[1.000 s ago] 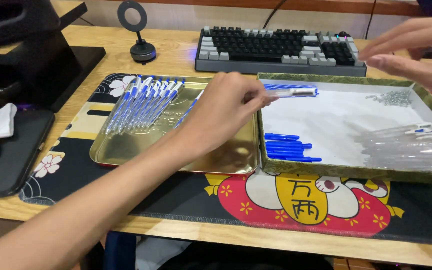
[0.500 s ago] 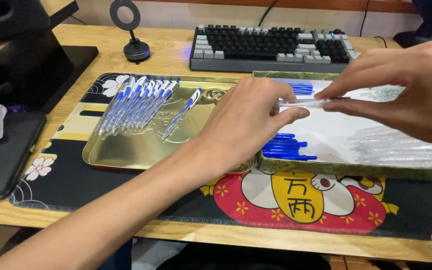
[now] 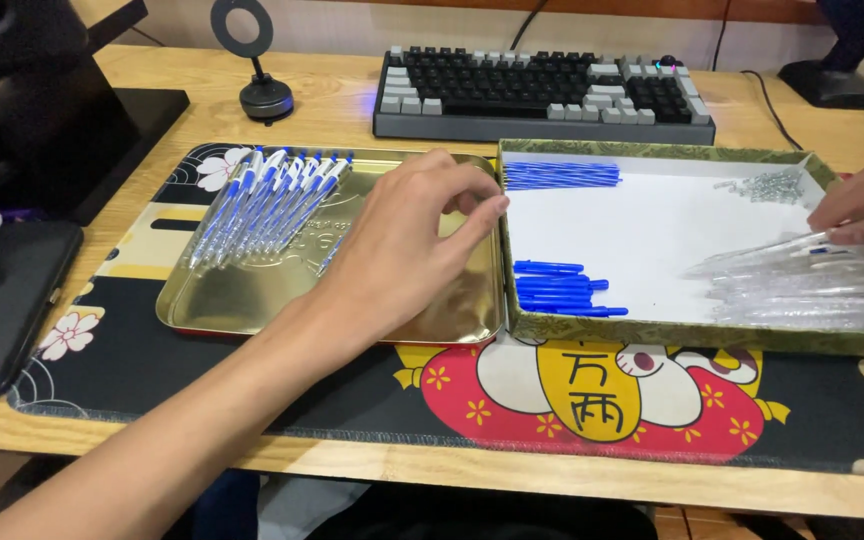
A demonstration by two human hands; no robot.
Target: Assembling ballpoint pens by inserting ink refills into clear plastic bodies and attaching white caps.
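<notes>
free: box floor [image 3: 672, 235] middle | blocked: clear barrels [image 3: 802, 285] right

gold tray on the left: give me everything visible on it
The gold tray is a shallow rectangular tray of shiny, metal-looking material with rounded corners and a raised rim, its floor faintly embossed. It lies flat on the patterned desk mat, its right edge against the green-rimmed box. A row of assembled blue-and-clear pens lies side by side in its upper left part. The left hand hovers over its right half; whether it touches the tray cannot be told.
</notes>
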